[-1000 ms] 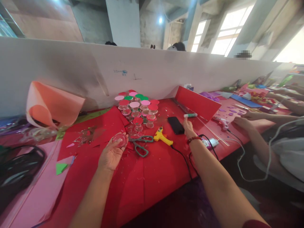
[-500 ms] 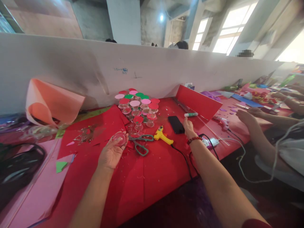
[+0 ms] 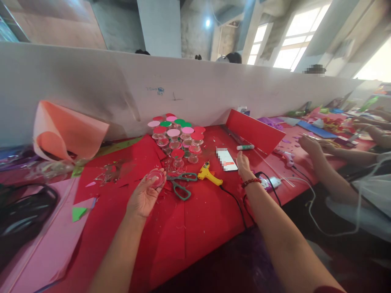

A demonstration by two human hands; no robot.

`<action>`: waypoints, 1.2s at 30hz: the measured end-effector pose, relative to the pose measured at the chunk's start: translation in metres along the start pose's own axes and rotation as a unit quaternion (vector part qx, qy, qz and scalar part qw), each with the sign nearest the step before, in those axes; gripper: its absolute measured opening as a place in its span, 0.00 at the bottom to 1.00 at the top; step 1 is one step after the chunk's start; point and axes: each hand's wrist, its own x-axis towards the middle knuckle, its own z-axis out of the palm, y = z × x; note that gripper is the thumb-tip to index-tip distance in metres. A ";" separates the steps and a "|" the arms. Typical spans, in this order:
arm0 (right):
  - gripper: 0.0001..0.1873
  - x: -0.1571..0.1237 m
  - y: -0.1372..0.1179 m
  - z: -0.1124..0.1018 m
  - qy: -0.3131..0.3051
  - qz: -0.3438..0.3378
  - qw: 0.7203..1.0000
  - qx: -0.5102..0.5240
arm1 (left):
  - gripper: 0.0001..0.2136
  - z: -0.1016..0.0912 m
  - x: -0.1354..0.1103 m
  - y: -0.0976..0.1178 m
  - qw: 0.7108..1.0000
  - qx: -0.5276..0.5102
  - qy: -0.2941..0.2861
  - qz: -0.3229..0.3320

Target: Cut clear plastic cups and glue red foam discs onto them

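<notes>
My left hand (image 3: 143, 197) is palm up, fingers curled round a small clear plastic cup (image 3: 155, 177) above the red paper sheet (image 3: 195, 215). My right hand (image 3: 242, 165) reaches forward and rests beside the phone (image 3: 226, 159), whose screen is lit; its fingers are mostly hidden behind the hand. A red bead bracelet (image 3: 251, 182) circles that wrist. Green-handled scissors (image 3: 181, 185) and a yellow glue gun (image 3: 207, 173) lie between my two hands. A cluster of clear cups with pink, red and green paper lids (image 3: 177, 134) stands further back.
A white partition wall (image 3: 91, 89) runs along the back. A curled orange sheet (image 3: 65, 132) leans at the left, pink paper (image 3: 45, 252) lies beneath. A folded red card (image 3: 255, 131) and a glue stick (image 3: 245, 147) sit by the phone. Another person's arms (image 3: 324, 167) work at the right.
The phone screen, dark before, is now lit. My right hand has stayed beside it, and my left hand still holds the cup. The neighbour's arms shifted slightly.
</notes>
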 end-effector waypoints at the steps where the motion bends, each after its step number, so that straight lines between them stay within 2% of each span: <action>1: 0.22 -0.003 -0.004 -0.002 0.005 0.005 1.000 0.006 | 0.12 0.001 -0.001 0.000 1.000 0.002 0.000 0.001; 4: 0.21 -0.022 -0.024 -0.006 0.024 -0.002 0.999 0.035 | 0.11 0.001 0.000 -0.001 1.000 0.008 0.000 0.010; 7: 0.22 -0.066 -0.052 0.002 -0.001 -0.051 0.996 0.080 | 0.09 0.000 0.002 -0.004 0.999 0.028 0.011 0.023; 9: 0.21 -0.107 -0.074 0.015 -0.133 -0.116 0.971 0.164 | 0.09 -0.001 0.004 -0.005 0.998 0.043 0.014 0.033; 11: 0.16 -0.147 -0.096 0.032 -0.271 -0.182 0.918 0.224 | 0.08 -0.002 0.004 -0.006 0.997 0.059 0.011 0.041; 13: 0.15 -0.179 -0.116 0.051 -0.367 -0.188 0.874 0.258 | 0.09 -0.004 0.004 -0.006 0.996 0.070 0.003 0.048; 15: 0.24 -0.199 -0.130 0.070 -0.428 -0.168 0.846 0.271 | 0.11 -0.007 0.005 -0.004 0.996 0.065 -0.013 0.056; 18: 0.25 -0.211 -0.138 0.091 -0.464 -0.145 0.817 0.310 | 0.10 -0.008 0.005 -0.002 0.996 0.035 -0.015 0.076; 20: 0.26 -0.213 -0.137 0.097 -0.478 -0.122 0.800 0.343 | 0.10 -0.006 0.003 -0.001 0.997 0.028 -0.008 0.077; 23: 0.26 -0.213 -0.132 0.095 -0.493 -0.085 0.773 0.390 | 0.11 0.001 -0.002 -0.003 0.997 0.051 -0.018 0.056; 28: 0.26 -0.210 -0.128 0.086 -0.545 -0.013 0.727 0.418 | 0.15 0.007 -0.008 -0.004 0.995 0.070 -0.031 0.063; 31: 0.28 -0.211 -0.126 0.089 -0.542 0.017 0.730 0.416 | 0.18 0.003 -0.006 -0.005 0.994 0.081 -0.030 0.060; 36: 0.26 -0.214 -0.124 0.092 -0.522 -0.003 0.748 0.410 | 0.21 0.001 -0.003 -0.005 0.996 0.069 -0.014 0.055</action>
